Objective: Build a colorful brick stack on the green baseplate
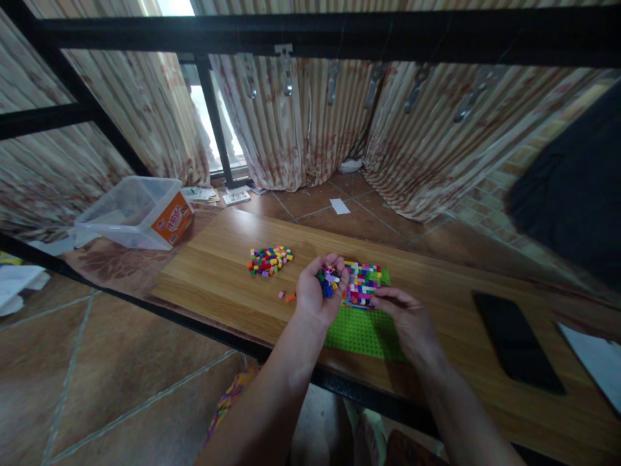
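Observation:
My left hand is cupped palm up, its fingers curled around several small building bricks, blue, purple, white and dark ones among them. Beneath and beside it lies a green studded baseplate. Its far part carries a dense block of multicoloured bricks. At the right near corner of that block is my right hand, thumb and fingertips brought together against the bricks. Whatever it may pinch is too small to make out. Left of my left hand, a pink brick and an orange brick lie loose.
A pile of mixed bricks sits on the wooden board, left of the baseplate. Farther left stands a clear plastic bin with an orange label. To the right lie a black phone-like slab and white paper. A black bar crosses above.

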A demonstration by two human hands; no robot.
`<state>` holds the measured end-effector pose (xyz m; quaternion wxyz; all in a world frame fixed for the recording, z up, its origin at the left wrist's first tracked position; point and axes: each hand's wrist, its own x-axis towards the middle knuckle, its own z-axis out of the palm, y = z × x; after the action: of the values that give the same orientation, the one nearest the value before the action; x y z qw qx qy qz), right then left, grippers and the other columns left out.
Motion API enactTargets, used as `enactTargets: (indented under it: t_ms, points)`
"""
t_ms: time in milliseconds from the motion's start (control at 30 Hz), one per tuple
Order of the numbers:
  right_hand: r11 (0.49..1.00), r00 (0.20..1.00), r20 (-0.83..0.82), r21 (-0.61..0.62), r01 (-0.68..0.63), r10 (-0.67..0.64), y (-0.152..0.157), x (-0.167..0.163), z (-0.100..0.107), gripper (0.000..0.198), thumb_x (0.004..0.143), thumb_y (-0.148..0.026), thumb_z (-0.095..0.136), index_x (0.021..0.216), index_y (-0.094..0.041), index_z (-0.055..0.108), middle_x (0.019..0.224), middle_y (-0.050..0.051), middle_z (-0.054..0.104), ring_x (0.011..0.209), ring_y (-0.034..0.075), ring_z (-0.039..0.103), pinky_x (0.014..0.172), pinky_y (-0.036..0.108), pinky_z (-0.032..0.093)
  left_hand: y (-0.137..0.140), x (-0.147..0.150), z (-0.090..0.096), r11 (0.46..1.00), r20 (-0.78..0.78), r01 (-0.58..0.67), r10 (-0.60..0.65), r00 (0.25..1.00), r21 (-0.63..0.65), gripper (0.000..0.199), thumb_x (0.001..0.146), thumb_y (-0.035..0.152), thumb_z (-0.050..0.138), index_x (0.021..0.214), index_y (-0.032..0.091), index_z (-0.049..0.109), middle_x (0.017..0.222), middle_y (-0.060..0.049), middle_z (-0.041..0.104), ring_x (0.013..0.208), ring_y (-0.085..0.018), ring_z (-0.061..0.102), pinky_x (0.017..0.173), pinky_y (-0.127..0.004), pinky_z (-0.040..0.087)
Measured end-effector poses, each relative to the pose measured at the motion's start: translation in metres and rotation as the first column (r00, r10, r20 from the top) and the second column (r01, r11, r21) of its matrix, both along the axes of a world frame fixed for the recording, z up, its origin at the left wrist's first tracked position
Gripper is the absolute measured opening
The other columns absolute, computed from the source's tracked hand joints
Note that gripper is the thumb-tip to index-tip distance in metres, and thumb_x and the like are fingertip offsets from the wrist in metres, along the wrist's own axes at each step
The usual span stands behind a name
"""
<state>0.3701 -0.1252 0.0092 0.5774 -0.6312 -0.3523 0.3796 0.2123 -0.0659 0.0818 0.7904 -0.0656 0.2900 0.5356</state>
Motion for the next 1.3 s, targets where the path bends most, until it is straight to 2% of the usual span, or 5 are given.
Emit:
enactTargets:
  t_ms: [333,533,700,1200,1300]
  points:
    - [1.0,1.0,-0.028,0.002,-0.008,0.008,0.001,-0.004,0.006,0.034,0.052,-0.045,0.089,0.073,-0.023,0.075,0.077,0.002,0.074,0.074,0.02,0.064,0.075,0.037,0.052,-0.007,0.006,0.004,0.999,0.027,0.04,-0.04,0.999,0.011,0.028,0.095,0.018,0.048,0.077,0.008,0.066,0.076,-0.01,0.067,0.067,-0.012,0.065,0.067,-0.022,0.057]
    - [0.984,0.951,0.289,0.17,0.06,-0.108,-0.009,-0.006,0.031,0.025,0.072,-0.047,0.078,0.083,-0.025,0.076,0.095,0.005,0.074,0.088,0.022,0.066,0.082,0.038,0.051,-0.012,0.012,0.005,0.994,0.049,0.091,-0.094,0.994,0.056,0.029,0.096,0.022,0.047,0.081,0.009,0.068,0.083,-0.013,0.07,0.077,-0.016,0.07,0.076,-0.027,0.059]
    - [0.955,0.886,0.456,0.217,-0.202,0.084,-0.018,-0.025,0.055,0.016,0.085,-0.039,0.068,0.092,-0.028,0.077,0.096,0.004,0.073,0.09,0.021,0.066,0.082,0.036,0.052,-0.016,0.019,0.006,0.991,0.068,0.127,-0.13,0.989,0.049,0.026,0.094,0.022,0.049,0.082,0.009,0.068,0.085,-0.013,0.07,0.076,-0.016,0.07,0.077,-0.027,0.057]
    - [0.97,0.799,0.598,0.157,-0.185,0.056,-0.015,-0.03,0.051,0.018,0.09,-0.037,0.059,0.087,-0.022,0.07,0.089,0.005,0.068,0.079,0.019,0.063,0.075,0.033,0.05,-0.022,0.028,0.003,0.988,0.096,0.149,-0.153,0.983,0.049,0.022,0.091,0.014,0.05,0.079,0.008,0.068,0.084,-0.011,0.071,0.078,-0.015,0.07,0.08,-0.024,0.055]
    - [0.973,0.832,0.552,0.162,-0.167,0.052,-0.016,-0.029,0.054,0.022,0.092,-0.041,0.057,0.091,-0.022,0.068,0.091,0.006,0.07,0.082,0.02,0.065,0.078,0.034,0.051,-0.023,0.026,0.004,0.986,0.113,0.158,-0.163,0.98,0.052,0.024,0.092,0.016,0.049,0.08,0.008,0.068,0.084,-0.012,0.07,0.078,-0.015,0.07,0.077,-0.024,0.056]
